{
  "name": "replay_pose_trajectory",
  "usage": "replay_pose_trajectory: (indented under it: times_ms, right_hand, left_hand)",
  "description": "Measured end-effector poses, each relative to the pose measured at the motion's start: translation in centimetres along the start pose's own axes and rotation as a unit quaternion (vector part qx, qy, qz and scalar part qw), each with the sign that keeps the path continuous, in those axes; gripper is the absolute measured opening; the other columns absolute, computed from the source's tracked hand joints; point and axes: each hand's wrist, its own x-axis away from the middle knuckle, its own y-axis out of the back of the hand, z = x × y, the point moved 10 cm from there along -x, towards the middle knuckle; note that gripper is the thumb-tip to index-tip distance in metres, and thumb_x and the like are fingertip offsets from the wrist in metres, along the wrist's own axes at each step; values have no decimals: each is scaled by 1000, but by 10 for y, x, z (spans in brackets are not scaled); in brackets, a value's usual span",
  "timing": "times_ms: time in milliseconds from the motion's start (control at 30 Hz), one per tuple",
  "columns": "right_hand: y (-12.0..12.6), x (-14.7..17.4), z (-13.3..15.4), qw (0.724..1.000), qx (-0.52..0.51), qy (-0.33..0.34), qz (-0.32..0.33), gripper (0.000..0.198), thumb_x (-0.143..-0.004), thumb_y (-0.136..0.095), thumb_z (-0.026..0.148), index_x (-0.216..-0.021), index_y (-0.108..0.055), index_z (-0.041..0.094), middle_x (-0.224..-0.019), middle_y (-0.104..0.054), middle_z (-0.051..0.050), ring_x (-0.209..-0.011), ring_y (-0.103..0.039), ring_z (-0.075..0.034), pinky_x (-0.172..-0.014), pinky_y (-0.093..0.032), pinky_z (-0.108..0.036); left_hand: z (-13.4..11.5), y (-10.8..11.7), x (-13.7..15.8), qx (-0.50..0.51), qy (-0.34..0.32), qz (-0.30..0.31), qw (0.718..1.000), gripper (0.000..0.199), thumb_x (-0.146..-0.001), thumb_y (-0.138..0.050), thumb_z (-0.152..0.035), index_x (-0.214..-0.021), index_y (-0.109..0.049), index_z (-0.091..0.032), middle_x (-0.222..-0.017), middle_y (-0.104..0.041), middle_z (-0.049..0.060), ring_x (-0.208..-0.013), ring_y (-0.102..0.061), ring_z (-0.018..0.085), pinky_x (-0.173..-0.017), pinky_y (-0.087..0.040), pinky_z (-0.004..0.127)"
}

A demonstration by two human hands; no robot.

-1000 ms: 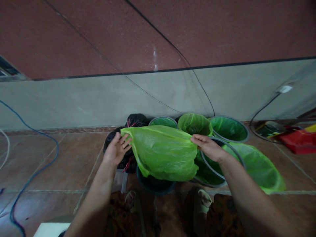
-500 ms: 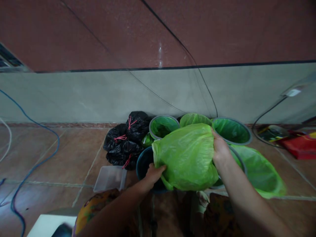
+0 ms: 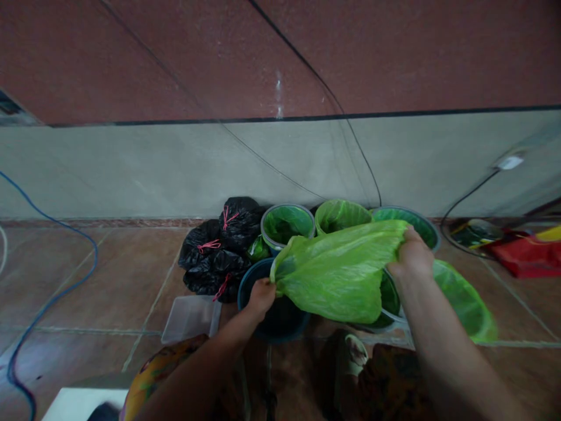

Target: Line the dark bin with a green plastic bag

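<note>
the left hand (image 3: 262,295) and right hand (image 3: 411,255) are stretching a green bag (image 3: 337,275) wide. fingers are clamped on opposite edges, holding its mouth spread above the dark bin (image 3: 274,318).

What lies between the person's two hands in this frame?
In the head view, a light green plastic bag spans the stretch from the left hand to the right hand. Each hand holds one end, above a dark, unlined bin.
</note>
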Motion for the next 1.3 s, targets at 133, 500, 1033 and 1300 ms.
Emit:
replay_pose_trajectory:
  times_ms: [133,500,1033,1300]
  right_hand:
    - [46,-9,35,985,-16,104,-139,30,-81,-59,7,-54,-51,18,-54,-50,6,-51,-49,-6,-56,-49,-16]
    - [89,-45,26,971,93,57,-214,31,-64,-60,-9,-61,-48,20,-63,-55,3,-55,-57,-11,-56,-54,-25]
    - [-109,199,-74,687,514,289,424,26,-92,-43,20,-100,-67,18,-87,-71,-9,-82,-66,-25,-79,-50,-39]
    - [-109,182,-65,789,366,184,457,28,-94,-48,37,-91,-67,17,-80,-70,-3,-71,-61,-16,-68,-45,-26]
  left_hand:
    - [-47,39,-12,173,-56,-54,982,6,-65,-66,-12,-68,-65,-17,-63,-66,-1,-58,-58,10,-55,-39,20]
    - [-117,56,4,335,-126,-5,934,20,-64,-76,-23,-79,-66,-16,-74,-72,-1,-66,-66,14,-70,-50,25]
    - [-137,-16,35,307,-116,239,914,63,-63,-80,-11,-123,-63,-21,-125,-67,6,-120,-58,25,-105,-41,35]
    - [-108,-30,30,175,-132,148,964,36,-64,-81,-34,-91,-72,-13,-86,-75,5,-78,-66,19,-80,-50,31]
